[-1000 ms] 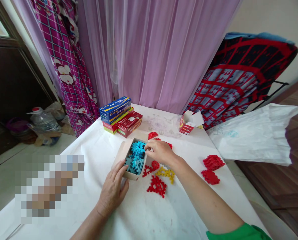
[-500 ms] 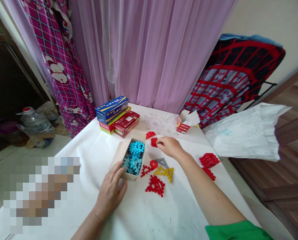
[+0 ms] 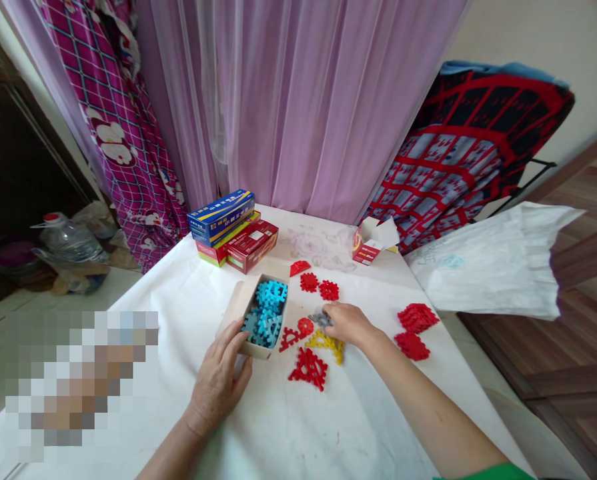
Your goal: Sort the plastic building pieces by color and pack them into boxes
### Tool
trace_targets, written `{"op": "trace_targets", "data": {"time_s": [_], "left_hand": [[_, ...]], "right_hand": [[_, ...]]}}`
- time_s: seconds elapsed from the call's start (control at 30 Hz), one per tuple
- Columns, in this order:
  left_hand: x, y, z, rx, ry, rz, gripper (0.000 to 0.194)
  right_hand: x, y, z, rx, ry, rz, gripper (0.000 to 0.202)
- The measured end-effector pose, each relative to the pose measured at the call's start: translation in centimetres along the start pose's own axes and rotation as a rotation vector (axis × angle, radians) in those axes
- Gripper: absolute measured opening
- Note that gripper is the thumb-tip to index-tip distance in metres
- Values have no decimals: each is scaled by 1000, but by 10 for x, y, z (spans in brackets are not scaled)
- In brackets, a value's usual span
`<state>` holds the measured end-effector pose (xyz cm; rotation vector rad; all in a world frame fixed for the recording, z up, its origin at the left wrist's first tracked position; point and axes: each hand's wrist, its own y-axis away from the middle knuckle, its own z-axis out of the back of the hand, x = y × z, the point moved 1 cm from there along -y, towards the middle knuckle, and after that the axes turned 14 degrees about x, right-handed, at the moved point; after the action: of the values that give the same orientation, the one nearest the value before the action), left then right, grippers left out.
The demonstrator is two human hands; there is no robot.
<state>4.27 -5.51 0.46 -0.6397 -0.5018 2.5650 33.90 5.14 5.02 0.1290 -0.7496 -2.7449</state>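
An open cardboard box (image 3: 261, 355) holds light-blue toy building pieces (image 3: 272, 293) and some dark grey-green ones. My left hand (image 3: 221, 373) grips its near left corner, fingers over the rim and thumb along the near side. At the grey toy pieces (image 3: 319, 318), my right hand (image 3: 348, 325) has its fingers closed on one, the fingertips partly hidden. Just nearer lies a group of yellow pieces (image 3: 328, 341), with red triangular pieces (image 3: 309, 369) below it. A small red round piece (image 3: 305, 327) sits left of the grey ones. Two red toothed pieces (image 3: 329, 290) lie farther back.
Two stacks of red pieces (image 3: 417, 319) stand at the table's right side. Closed boxes, a blue box (image 3: 221, 217) on top, are piled at the back left. A small red carton (image 3: 365, 252) is open at the back right. A white bag (image 3: 498, 263) hangs past the right edge.
My right hand has left the red toothed pieces, now two side by side, and moved nearer to the grey pieces. My left hand stays on the box.
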Motion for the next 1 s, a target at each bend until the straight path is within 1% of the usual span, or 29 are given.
{"op": "trace_targets", "data": {"time_s": [0.13,0.23,0.3,0.37,0.43,0.5,0.57,0.67,0.77,0.9,1.0], "left_hand": [[0,0,0,9,12,10,49],[0,0,0,0,4,4,46],[1,0,-1,0,-3,-1,44],[1,0,-1,0,-4,-4,44],[1,0,-1,2,0,-1,44],[1,0,-1,2,7,1,45],[1,0,-1,4,12,5,47],[1,0,-1,9,11,10,50],[0,0,0,-4,0,0,48],[0,-1,1,-18,-14,-12,44],[0,-1,0,-13,-15,-8,43]], "right_hand": [[5,2,1,5,-2,-18,27],[2,3,4,20,-36,-1,27],[-2,5,10,1,-71,16,31],[-2,9,20,-69,-111,55,37],[4,14,34,-179,-137,139,42],[17,17,51,-269,-140,247,44],[34,17,66,-310,-115,363,45],[61,12,84,-291,-34,491,45],[79,6,91,-244,62,534,40],[90,-1,91,-195,144,564,38],[88,-4,92,-181,140,578,40]]}}
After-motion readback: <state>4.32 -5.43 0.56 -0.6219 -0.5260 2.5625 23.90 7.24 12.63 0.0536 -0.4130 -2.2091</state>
